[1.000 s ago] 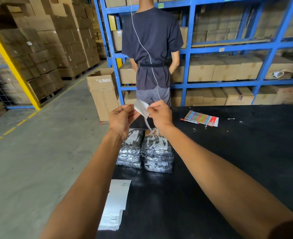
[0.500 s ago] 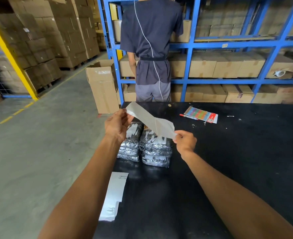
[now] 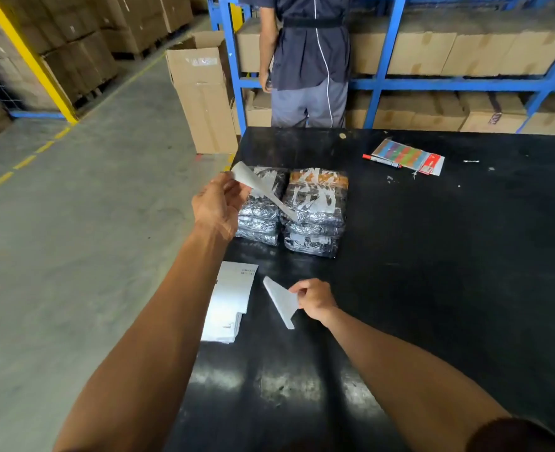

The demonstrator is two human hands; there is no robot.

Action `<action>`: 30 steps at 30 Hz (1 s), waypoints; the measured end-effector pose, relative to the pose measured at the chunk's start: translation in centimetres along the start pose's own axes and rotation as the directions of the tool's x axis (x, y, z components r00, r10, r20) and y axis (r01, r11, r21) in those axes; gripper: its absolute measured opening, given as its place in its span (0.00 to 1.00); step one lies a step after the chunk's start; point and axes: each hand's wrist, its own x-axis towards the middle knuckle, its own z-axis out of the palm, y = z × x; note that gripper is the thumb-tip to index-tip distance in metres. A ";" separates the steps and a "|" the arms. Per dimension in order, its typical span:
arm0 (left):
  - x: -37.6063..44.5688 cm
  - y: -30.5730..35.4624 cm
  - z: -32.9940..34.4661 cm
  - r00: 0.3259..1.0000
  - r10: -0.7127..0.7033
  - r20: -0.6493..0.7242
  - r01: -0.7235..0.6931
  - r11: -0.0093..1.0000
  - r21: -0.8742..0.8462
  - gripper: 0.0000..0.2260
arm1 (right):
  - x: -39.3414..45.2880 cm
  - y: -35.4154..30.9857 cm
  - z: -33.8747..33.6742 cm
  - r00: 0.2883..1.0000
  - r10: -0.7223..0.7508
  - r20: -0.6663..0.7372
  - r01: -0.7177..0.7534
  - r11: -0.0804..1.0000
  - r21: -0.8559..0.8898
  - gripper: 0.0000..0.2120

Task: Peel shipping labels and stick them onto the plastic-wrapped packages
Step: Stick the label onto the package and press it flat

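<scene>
Left hand (image 3: 219, 205) pinches one white strip (image 3: 263, 190) up over the two stacks of plastic-wrapped packages (image 3: 297, 210). Right hand (image 3: 315, 300) pinches a second white piece (image 3: 281, 301) low over the tabletop (image 3: 449, 272), just beside the label sheets (image 3: 232, 301). Can't tell which piece is the label and which the backing.

Risks, my read:
- The left strip hangs limp and twisted; if it's the adhesive one it could fold onto itself or grab the wrinkled wrap crooked.
- The wrap is crinkly and glossy (poor bite), so an edge may lift unless pressed flat.
- The label sheets overhang the tabletop's left edge; a brush from the left forearm could knock them to the floor.

Room: stacks sit near the left edge, touching each other. The tabletop has plenty of open space to the right; the marker (image 3: 382, 160) and colour card (image 3: 406, 155) lie well apart, further back. Person (image 3: 308, 60) stands behind the far edge, out of reach path.
</scene>
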 end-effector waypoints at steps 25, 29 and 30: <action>-1.2 -6.4 4.5 0.997 0.016 0.076 -0.036 0.960 0.276 0.05 | 2.2 -7.7 -9.1 0.567 -0.598 -0.566 0.586 0.776 -0.233 0.06; -0.9 -6.4 5.0 0.979 -0.041 0.199 -0.014 0.963 0.268 0.13 | 2.8 -7.9 -10.7 0.670 -0.371 -0.643 0.464 0.885 -0.026 0.07; -0.4 -6.4 5.0 0.983 -0.012 0.186 -0.042 0.959 0.281 0.14 | 3.2 -7.8 -11.2 0.714 -0.284 -0.640 0.417 0.907 0.062 0.08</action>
